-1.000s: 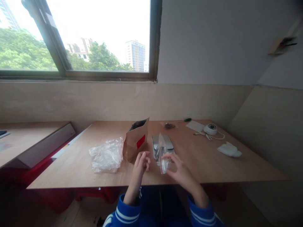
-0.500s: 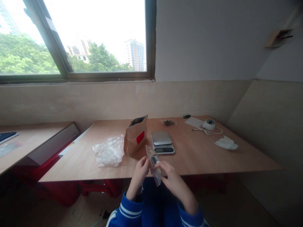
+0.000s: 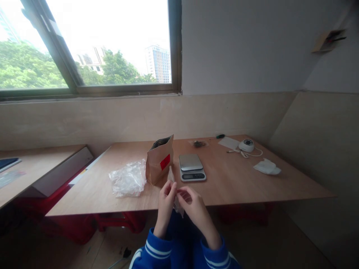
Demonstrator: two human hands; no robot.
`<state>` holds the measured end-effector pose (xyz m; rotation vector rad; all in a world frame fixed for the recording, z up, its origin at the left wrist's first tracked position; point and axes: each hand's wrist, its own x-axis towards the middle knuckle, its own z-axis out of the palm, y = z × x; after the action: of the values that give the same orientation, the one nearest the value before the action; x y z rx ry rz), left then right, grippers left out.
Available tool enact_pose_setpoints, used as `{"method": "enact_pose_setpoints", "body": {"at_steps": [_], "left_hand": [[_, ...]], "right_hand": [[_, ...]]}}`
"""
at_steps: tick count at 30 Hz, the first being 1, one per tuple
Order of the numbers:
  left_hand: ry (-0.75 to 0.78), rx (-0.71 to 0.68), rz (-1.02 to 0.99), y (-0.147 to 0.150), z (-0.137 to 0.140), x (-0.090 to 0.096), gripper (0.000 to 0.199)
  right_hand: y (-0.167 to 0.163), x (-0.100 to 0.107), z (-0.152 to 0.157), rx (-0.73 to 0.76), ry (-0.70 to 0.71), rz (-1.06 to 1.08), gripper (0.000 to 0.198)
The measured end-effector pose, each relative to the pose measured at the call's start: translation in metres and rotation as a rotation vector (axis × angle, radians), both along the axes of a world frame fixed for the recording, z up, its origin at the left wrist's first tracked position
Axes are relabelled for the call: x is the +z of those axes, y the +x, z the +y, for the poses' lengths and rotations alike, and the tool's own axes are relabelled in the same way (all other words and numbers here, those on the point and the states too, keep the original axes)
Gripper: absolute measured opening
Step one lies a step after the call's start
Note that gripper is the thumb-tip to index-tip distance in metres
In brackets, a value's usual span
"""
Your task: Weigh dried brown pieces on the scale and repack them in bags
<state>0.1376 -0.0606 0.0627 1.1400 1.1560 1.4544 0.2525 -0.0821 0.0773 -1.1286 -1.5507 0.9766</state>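
Note:
Between my hands, at the table's front edge, is a small clear plastic zip bag [image 3: 177, 206], turned nearly edge-on; what it contains is hard to see now. My left hand [image 3: 167, 196] pinches it with thumb and fingertips from the left. My right hand [image 3: 191, 203] grips it from the right, fingertips close to the left ones. Just beyond stands an open brown paper pouch [image 3: 158, 160] with a red label. Right of the pouch is a kitchen scale [image 3: 191, 167] with a metal plate and nothing on it.
A heap of clear plastic bags [image 3: 127, 178] lies left of the pouch. Towards the back are a small bag of dark bits [image 3: 199, 144], a green-handled tool [image 3: 220, 136], white paper [image 3: 229, 143], and a white dome camera [image 3: 246, 145] with cable. Crumpled white wrapping [image 3: 267, 167] lies right.
The zip bag has turned from showing its flat face to nearly edge-on. My right hand has moved left, bringing its fingertips against the left hand's. The view has shifted slightly.

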Motion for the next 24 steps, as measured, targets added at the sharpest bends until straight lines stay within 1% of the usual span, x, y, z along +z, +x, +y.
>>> {"method": "enact_pose_setpoints", "body": {"at_steps": [6, 8, 10, 11, 13, 15, 16, 17, 19, 21, 24], "left_hand": [[0.003, -0.1, 0.005, 0.002, -0.004, -0.002, 0.041], [0.008, -0.13, 0.026, 0.001, -0.004, -0.002, 0.04], [0.018, -0.181, 0.07, -0.001, -0.004, 0.0, 0.038], [0.023, -0.21, 0.093, -0.002, -0.004, 0.0, 0.037], [0.023, -0.25, 0.125, -0.005, -0.004, 0.0, 0.039], [0.01, -0.229, 0.131, -0.009, -0.003, -0.002, 0.044], [0.005, -0.203, 0.128, -0.011, -0.003, -0.002, 0.046], [0.002, -0.183, 0.126, -0.012, -0.002, -0.003, 0.047], [-0.004, -0.182, 0.119, -0.012, -0.002, -0.004, 0.047], [-0.02, -0.24, 0.104, -0.008, -0.002, -0.003, 0.044], [-0.062, -0.326, 0.084, 0.001, -0.003, -0.001, 0.039]], "right_hand": [[-0.002, 0.003, 0.004, -0.043, -0.045, 0.078, 0.03], [-0.001, 0.005, 0.005, -0.051, -0.042, 0.076, 0.03], [0.0, 0.004, 0.006, -0.089, -0.013, 0.057, 0.028], [0.003, 0.002, 0.008, -0.136, 0.014, 0.04, 0.027], [0.01, -0.004, 0.011, -0.303, 0.077, 0.01, 0.027], [0.022, -0.01, 0.016, -0.503, 0.125, -0.005, 0.028], [0.028, -0.012, 0.017, -0.577, 0.137, -0.004, 0.028], [0.033, -0.014, 0.019, -0.616, 0.143, 0.003, 0.029], [0.039, -0.013, 0.02, -0.587, 0.141, 0.019, 0.03], [0.036, -0.011, 0.019, -0.491, 0.126, 0.029, 0.033], [0.021, -0.007, 0.016, -0.325, 0.091, 0.025, 0.032]]}}
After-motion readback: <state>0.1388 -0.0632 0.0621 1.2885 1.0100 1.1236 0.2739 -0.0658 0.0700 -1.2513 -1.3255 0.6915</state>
